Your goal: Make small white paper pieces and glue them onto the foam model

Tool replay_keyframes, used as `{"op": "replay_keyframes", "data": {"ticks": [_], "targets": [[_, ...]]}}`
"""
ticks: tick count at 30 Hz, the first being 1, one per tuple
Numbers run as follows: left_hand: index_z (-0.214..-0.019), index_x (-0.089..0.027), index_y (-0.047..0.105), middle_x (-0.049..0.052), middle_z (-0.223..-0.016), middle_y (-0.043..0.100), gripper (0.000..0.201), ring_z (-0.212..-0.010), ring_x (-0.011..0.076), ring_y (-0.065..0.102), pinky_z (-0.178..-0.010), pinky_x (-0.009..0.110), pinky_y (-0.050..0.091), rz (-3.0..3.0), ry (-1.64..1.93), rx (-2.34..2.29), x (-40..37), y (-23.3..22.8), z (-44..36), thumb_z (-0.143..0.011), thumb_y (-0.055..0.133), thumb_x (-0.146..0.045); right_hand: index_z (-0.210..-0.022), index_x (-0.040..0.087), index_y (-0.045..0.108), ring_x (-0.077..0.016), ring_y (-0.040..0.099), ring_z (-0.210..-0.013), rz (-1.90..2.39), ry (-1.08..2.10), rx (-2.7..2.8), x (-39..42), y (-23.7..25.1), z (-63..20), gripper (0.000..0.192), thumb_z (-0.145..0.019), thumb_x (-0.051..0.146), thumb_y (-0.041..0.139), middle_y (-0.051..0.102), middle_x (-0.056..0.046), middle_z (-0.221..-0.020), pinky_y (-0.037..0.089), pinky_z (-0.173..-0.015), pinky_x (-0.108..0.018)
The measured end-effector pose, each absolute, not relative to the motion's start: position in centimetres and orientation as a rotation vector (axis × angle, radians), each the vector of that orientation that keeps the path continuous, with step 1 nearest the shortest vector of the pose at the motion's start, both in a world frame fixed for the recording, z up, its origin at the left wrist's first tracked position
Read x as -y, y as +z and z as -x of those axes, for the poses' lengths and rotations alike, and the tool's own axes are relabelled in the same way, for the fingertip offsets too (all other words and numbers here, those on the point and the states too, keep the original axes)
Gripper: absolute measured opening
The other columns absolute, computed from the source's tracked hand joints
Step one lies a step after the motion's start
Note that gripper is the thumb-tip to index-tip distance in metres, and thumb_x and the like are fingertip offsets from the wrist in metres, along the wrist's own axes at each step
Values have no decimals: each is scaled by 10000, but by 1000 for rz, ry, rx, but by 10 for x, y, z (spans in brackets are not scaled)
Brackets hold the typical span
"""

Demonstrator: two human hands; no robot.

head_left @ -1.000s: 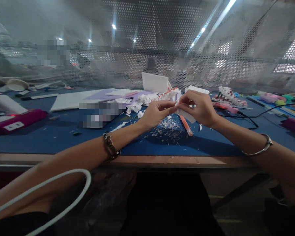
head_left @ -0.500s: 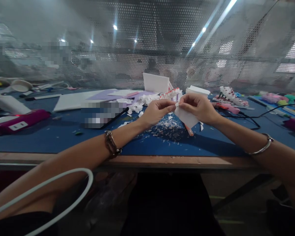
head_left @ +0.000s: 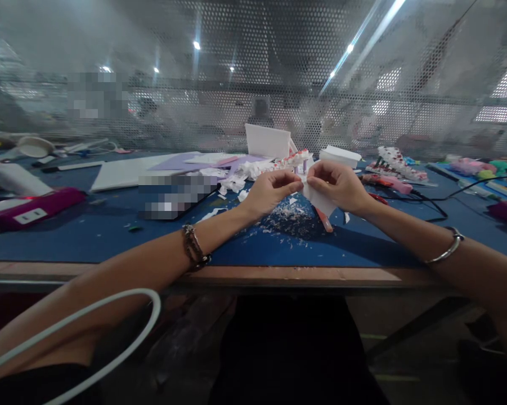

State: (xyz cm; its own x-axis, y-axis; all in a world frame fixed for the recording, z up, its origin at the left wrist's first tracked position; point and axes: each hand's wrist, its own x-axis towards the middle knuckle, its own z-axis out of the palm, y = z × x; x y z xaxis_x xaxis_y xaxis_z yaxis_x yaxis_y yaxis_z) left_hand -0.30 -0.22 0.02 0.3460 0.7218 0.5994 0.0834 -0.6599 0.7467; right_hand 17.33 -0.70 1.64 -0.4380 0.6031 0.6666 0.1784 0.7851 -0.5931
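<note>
Above the blue table mat (head_left: 110, 236), my right hand (head_left: 341, 185) grips a small white piece of foam or paper (head_left: 318, 199) that hangs below its fingers. My left hand (head_left: 270, 191) pinches the top corner of the same white piece, fingertips meeting those of the right hand. A pile of small white scraps (head_left: 291, 219) lies on the mat right under both hands. A pink-orange stick-shaped tool (head_left: 323, 220) rests on the mat just below the right hand.
Behind the hands stand a white and red paper model (head_left: 293, 160), white foam blocks (head_left: 341, 154) and white sheets (head_left: 126, 171). A pink glue gun (head_left: 386, 183) with a black cable lies at right, a magenta device (head_left: 29, 208) at left. A perforated screen closes the table's far side.
The white piece turned in my right hand and hangs lower beneath the fingers. Both hands stayed close together above the scrap pile, barely shifting.
</note>
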Motion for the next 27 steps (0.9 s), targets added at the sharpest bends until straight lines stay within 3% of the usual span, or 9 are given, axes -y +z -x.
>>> {"op": "replay_keyframes", "data": {"ticks": [10, 16, 20, 23, 27], "targets": [[-844, -149, 679, 48, -842, 667, 244, -779, 130, 572, -724, 240, 437, -2053, 1343, -683, 9, 3, 3, -712, 599, -337, -708, 155, 468, -64, 455, -587, 532, 414, 2000, 5, 12, -172, 212, -746, 332, 580, 483, 20, -654, 379, -519, -184], [-816, -156, 684, 28, -770, 653, 243, -702, 104, 547, -674, 219, 419, -2057, 1291, -667, 6, 5, 3, -711, 608, -361, -783, 163, 453, -52, 438, -552, 513, 410, 2030, 6, 12, -173, 192, -764, 317, 566, 462, 32, -641, 364, -481, -167], [-759, -155, 682, 1, -660, 614, 241, -591, 75, 487, -594, 203, 389, -1988, 1320, -706, 4, 6, 3, -704, 608, -378, -952, 175, 473, -63, 475, -607, 483, 195, 2148, 9, 15, -178, 224, -761, 246, 564, 485, 33, -682, 410, -565, -179], [-738, -150, 677, -4, -622, 584, 253, -558, 68, 452, -563, 200, 368, -1969, 1335, -739, 4, 6, 3, -705, 604, -390, -973, 176, 530, -87, 515, -718, 475, -25, 2214, 13, 20, -180, 207, -769, 213, 545, 556, -1, -798, 426, -665, -206], [-781, -153, 676, 0, -634, 577, 290, -568, 71, 450, -563, 205, 357, -1991, 1319, -747, 3, 5, 4, -710, 592, -422, -931, 180, 596, -101, 525, -746, 429, -235, 2229, 15, 24, -180, 155, -810, 202, 501, 592, -16, -812, 412, -678, -223]]}}
